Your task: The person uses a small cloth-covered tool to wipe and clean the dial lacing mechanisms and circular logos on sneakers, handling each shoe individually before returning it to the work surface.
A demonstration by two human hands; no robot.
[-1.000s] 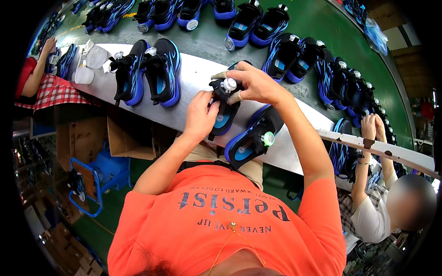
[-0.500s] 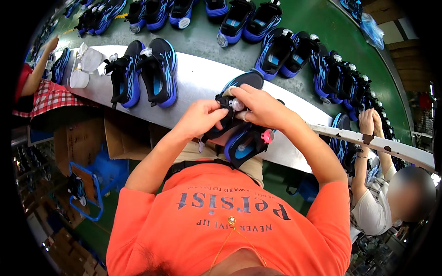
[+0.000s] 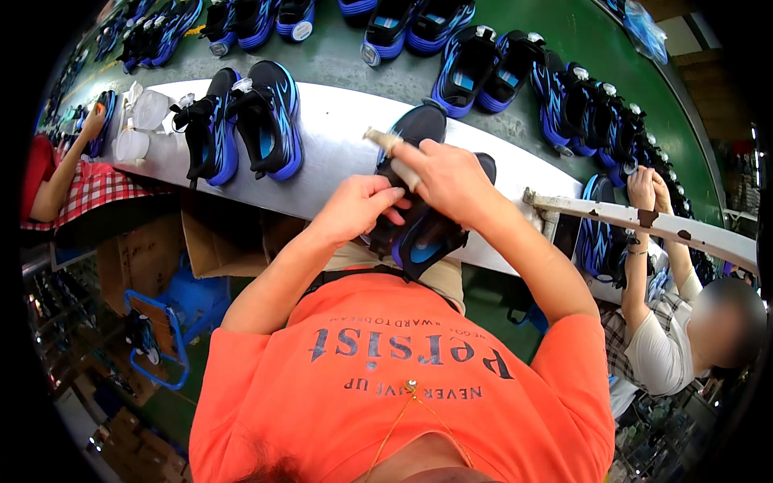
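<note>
Two black running shoes with blue and purple soles lie close together in front of me at the bench's near edge. The farther shoe [image 3: 422,125] points away from me, its middle covered by my hands. The nearer shoe [image 3: 427,243] shows its dark collar and blue insole. My left hand [image 3: 362,211] is at the left of the shoes, fingers curled and thumb bent in; what they pinch, if anything, is hidden. Over the farther shoe reaches my right hand [image 3: 452,181], its index finger stretched out and beige covers on two fingers.
A finished-looking pair of shoes [image 3: 266,121] stands left on the metal bench [image 3: 330,121], beside clear plastic tubs [image 3: 133,145]. Rows of shoes [image 3: 475,72] line the green belt [image 3: 338,64]. A chipped white bar [image 3: 644,221] crosses at right, near a co-worker's hands [image 3: 651,189].
My right index finger has straightened and come up off the shoe. My left fingers have loosened a little. The pink piece and clear tag on the shoes no longer show.
</note>
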